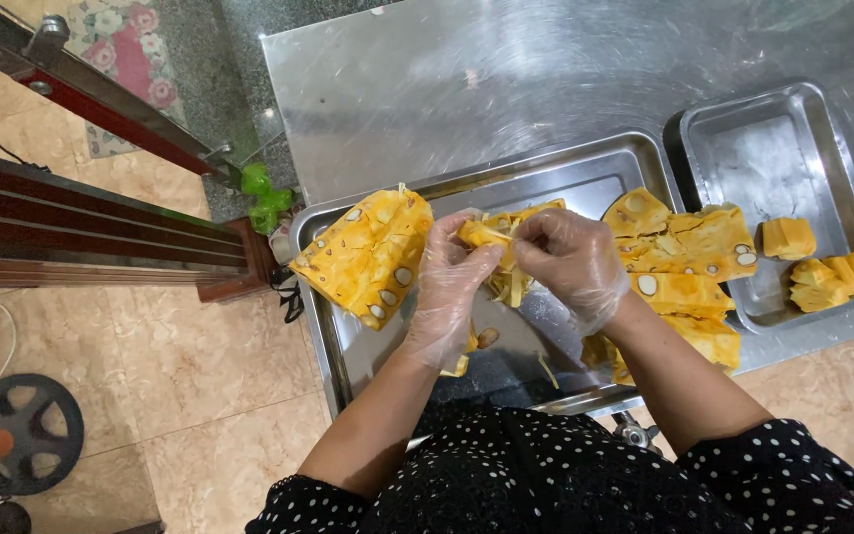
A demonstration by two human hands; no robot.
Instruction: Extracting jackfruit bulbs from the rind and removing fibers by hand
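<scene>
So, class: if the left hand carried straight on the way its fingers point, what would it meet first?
Probably the jackfruit piece the left hand pinches, with the right hand just beyond; depth is unclear.

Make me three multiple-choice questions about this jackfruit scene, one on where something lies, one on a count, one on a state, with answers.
1. Where do the peeled yellow pods lie?
A. small tray
B. floor
C. shelf

2. How many steel trays are on the table?
A. one
B. two
C. four

3. How are the left hand and right hand?
A. bare
B. idle at the sides
C. gloved, both holding a jackfruit piece

Answers: 1 A, pods sit in the right-hand tray; 2 B, a large tray and a small one; 3 C, clear gloves show, fingers grip fruit.
</scene>
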